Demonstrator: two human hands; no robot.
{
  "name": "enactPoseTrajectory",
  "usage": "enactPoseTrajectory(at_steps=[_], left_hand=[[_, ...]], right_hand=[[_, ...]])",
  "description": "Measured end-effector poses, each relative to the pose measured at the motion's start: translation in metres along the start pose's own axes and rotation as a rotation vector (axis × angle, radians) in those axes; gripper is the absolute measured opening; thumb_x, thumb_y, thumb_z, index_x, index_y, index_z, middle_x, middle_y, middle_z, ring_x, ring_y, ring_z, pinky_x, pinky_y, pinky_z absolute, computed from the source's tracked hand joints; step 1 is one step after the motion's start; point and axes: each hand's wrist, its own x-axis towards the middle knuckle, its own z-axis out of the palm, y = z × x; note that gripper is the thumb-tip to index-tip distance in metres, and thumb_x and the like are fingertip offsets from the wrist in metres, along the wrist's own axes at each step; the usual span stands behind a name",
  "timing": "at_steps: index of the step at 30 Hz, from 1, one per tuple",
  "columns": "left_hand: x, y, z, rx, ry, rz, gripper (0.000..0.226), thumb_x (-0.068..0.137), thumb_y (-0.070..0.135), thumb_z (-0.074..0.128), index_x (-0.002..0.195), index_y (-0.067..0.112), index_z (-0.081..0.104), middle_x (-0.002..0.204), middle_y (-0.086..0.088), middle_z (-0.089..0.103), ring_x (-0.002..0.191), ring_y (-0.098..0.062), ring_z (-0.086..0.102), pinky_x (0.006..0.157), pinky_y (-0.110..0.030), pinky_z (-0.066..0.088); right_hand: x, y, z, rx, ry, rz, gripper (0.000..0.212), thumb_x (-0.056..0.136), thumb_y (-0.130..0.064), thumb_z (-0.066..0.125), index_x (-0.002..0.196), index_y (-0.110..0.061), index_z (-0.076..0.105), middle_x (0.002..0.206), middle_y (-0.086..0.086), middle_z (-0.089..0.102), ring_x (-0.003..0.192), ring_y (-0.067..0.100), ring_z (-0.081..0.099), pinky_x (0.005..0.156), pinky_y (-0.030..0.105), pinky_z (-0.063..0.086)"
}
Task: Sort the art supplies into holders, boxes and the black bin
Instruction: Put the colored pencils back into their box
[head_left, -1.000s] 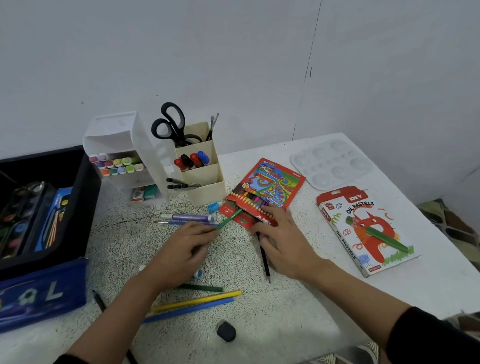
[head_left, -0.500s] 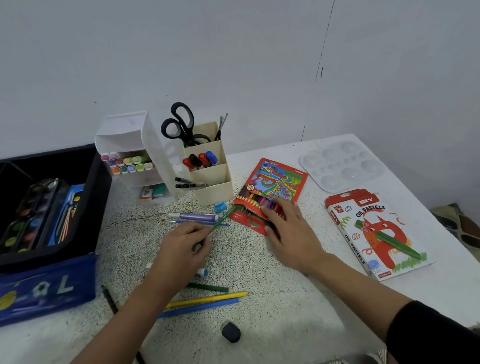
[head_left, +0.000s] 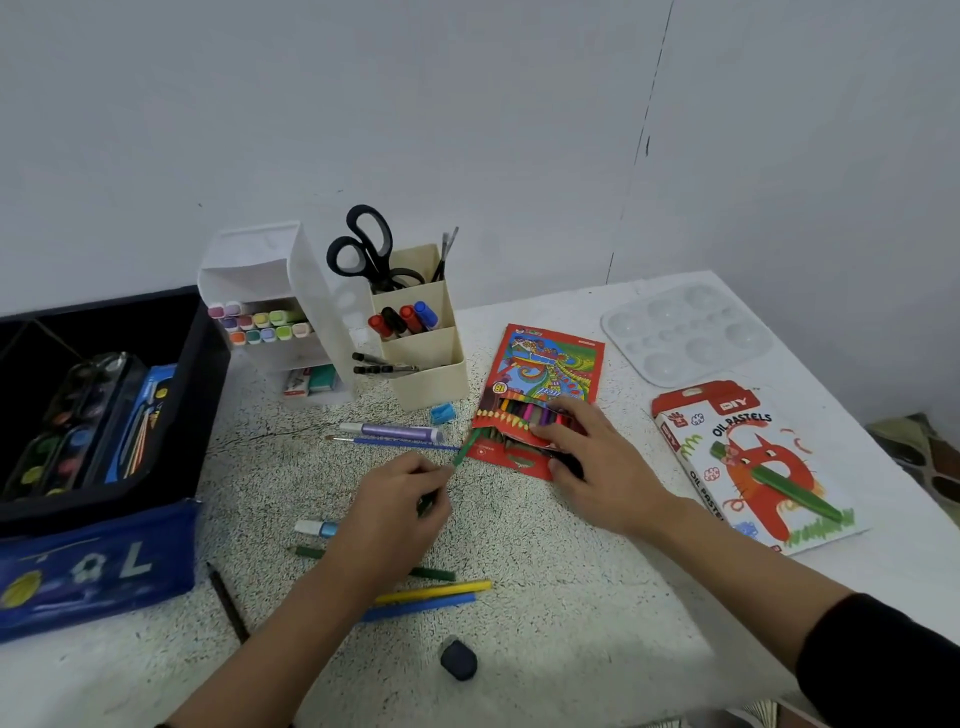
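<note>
Green, the pencil (head_left: 469, 446) pinched in the left hand (head_left: 400, 512) slants up and to the right, and its far end reaches the lower left corner of the red coloured-pencil box (head_left: 545, 364). That box lies flat on the speckled table (head_left: 571, 597) with its flap open and a row of pencils showing. The right hand (head_left: 602, 467) rests on the box, fingers spread over the pencils and thumb at the near edge. The two hands are near each other but apart. Just beyond the left hand lie a purple pen (head_left: 395, 431) and a thin blue brush (head_left: 402, 444), with a blue sharpener (head_left: 442, 413) beside the cream holder (head_left: 431, 379). Under the left forearm lie a yellow pencil (head_left: 441, 588), a blue pencil (head_left: 426, 606) and a dark green pencil (head_left: 434, 573). The black bin (head_left: 210, 374) stands at the left edge, and the oil pastels box (head_left: 753, 467) lies to the right.
</note>
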Motion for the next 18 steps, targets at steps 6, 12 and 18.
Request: enactPoseTrajectory(at_steps=[6, 12, 18], left_hand=[[0.029, 0.014, 0.014, -0.053, -0.022, -0.075, 0.024, 0.091, 0.023, 0.073, 0.115, 0.015, 0.076, 0.089, 0.01, 0.067, 0.073, 0.001, 0.061, 0.073, -0.017, 0.056], [0.057, 0.003, -0.002, 0.047, -0.095, -0.034, 0.037, 0.092, 0.047, 0.067, 0.123, 0.027, 0.068, 0.109, 0.012, 0.06, 0.102, -0.006, 0.053, 0.088, -0.03, 0.049], [0.069, -0.014, 0.007, 0.378, -0.537, 0.127, 0.076, 0.089, 0.077, 0.011, 0.157, 0.044, 0.015, 0.165, 0.02, -0.003, 0.153, -0.005, -0.008, 0.12, -0.048, 0.0]], right_hand=[[0.001, 0.003, -0.007, 0.041, -0.031, -0.021, 0.046, 0.086, -0.033, 0.052, 0.13, -0.022, 0.064, 0.151, -0.003, 0.038, 0.136, 0.025, 0.041, 0.104, 0.043, 0.046], [-0.01, -0.001, -0.008, -0.055, 0.08, 0.018, 0.051, 0.085, -0.04, 0.063, 0.134, -0.027, 0.056, 0.14, 0.002, 0.043, 0.126, 0.021, 0.043, 0.103, 0.035, 0.041], [-0.035, -0.011, 0.004, -0.176, 0.213, -0.017, 0.019, 0.092, -0.031, 0.06, 0.106, -0.018, 0.059, 0.103, -0.001, 0.059, 0.083, 0.02, 0.058, 0.064, 0.033, 0.051]])
